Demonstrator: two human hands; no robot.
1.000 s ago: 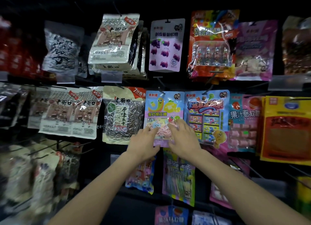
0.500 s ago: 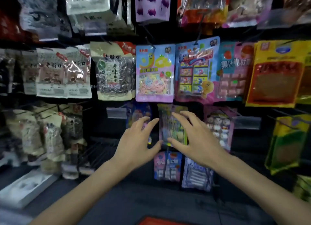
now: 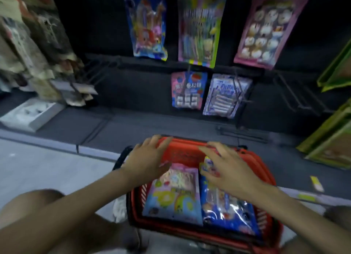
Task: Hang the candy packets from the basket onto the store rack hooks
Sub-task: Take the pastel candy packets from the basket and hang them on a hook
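One red basket [image 3: 182, 153] on the floor [image 3: 38, 168], right in front of the store rack [image 3: 133, 86]. Inside, two candy packets lying flat, side by side and touching: one pale blue packet [image 3: 174, 196] on the left, one dark blue packet [image 3: 228, 215] on the right.

Two bare forearms reaching in from below. Left grip [image 3: 148, 159] open, fingers straight and spread, over the basket's far left corner and the top edge of the pale blue packet; contact lost in the blur. Right grip [image 3: 231, 170] over the top end of the dark blue packet, fingers spread and slightly bent, thumb low, the packet's yellow-edged top showing between thumb and forefinger. Cannot tell whether pinching it or only poised above it.

Five candy packets hanging on the rack. Three in the upper row: one blue [image 3: 148, 26], one purple and green [image 3: 199, 26], one pink [image 3: 266, 26]. Two in the lower row: one pink and blue [image 3: 188, 90], one lilac [image 3: 226, 96]. Bare hooks [image 3: 296, 96] on either side of the lower pair, too blurred to count.

Far left, a smeared cluster of brownish packets [image 3: 38, 45], uncountable. Far right, green and yellow packets [image 3: 334, 140], partly cut off. One white box [image 3: 32, 113] on the bottom shelf at the left. One small yellow tag [image 3: 316, 183] on the floor, right of the basket.
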